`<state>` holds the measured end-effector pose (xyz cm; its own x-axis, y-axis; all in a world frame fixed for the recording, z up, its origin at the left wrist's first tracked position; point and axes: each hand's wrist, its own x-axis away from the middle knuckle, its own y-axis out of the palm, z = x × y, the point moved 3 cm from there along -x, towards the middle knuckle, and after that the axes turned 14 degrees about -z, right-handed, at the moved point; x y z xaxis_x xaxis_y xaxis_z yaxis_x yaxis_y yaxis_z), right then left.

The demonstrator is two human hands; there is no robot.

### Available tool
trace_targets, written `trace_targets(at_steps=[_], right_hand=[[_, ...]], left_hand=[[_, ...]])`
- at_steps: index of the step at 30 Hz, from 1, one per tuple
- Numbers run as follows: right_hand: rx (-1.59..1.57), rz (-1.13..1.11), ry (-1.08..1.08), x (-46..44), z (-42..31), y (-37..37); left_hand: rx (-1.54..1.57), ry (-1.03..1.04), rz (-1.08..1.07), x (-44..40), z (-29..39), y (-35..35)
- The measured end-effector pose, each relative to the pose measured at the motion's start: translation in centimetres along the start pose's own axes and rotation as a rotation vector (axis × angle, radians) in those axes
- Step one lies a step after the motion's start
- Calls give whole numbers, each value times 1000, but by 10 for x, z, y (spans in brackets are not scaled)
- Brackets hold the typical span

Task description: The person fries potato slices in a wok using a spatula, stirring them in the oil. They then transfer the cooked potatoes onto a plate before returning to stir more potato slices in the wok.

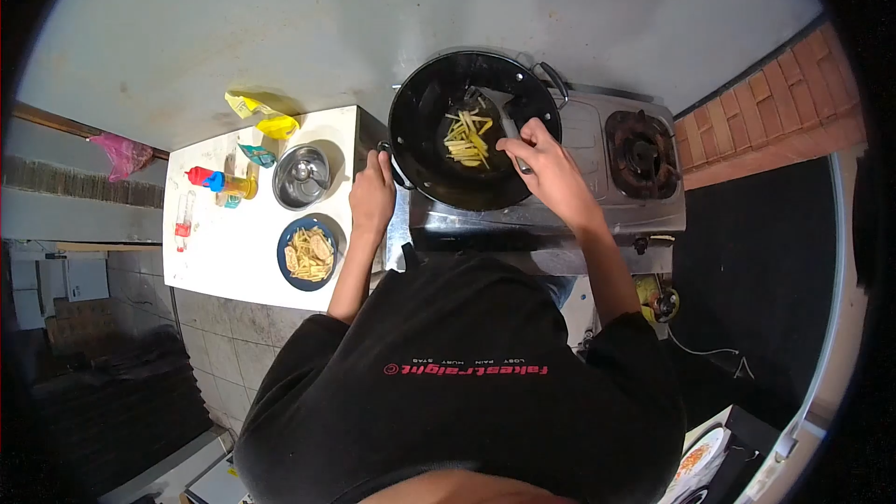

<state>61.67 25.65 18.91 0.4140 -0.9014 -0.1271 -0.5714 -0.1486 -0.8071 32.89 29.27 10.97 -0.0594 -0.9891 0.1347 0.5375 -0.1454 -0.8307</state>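
A large black wok (425, 182) sits on the left side of the gas stove. Cut potato sticks (469, 140) lie in oil at its middle. My left hand (373, 191) is closed at the wok's left handle (401, 175). Over the wok's right side, my right hand (551, 173) grips the handle of a spatula (509, 128). The tool slants up and left into the wok, its blade end partly hard to make out against the dark metal. To the left of my left hand stand a blue bowl (283, 264) of fried potato sticks and a steel bowl (301, 177).
The white table (224, 271) also bears a red-capped bottle (184, 215), a yellow sauce bottle (245, 187) and yellow packets (261, 114). A bare burner (642, 154) is on the stove's right. A brick wall (775, 107) stands beyond; a plate of food (700, 462) is at lower right.
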Motion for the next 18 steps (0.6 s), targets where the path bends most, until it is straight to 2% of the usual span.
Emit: trace_targets(at_steps=[4,6,12,15,18], right_hand=[[-6,25,35,2,3,-2],[-105,166,73,3,6,-3],[-288,371,114,10,12,6],[-414,319,220,15,12,13],[-525,369,260,20,22,27]], left_hand=[[-44,6,-14,1,1,-1],[-34,-9,-17,1,1,-1],[-67,3,13,-1,-2,2],[-65,1,7,-1,-3,2],[-64,-10,-3,-2,-5,4]])
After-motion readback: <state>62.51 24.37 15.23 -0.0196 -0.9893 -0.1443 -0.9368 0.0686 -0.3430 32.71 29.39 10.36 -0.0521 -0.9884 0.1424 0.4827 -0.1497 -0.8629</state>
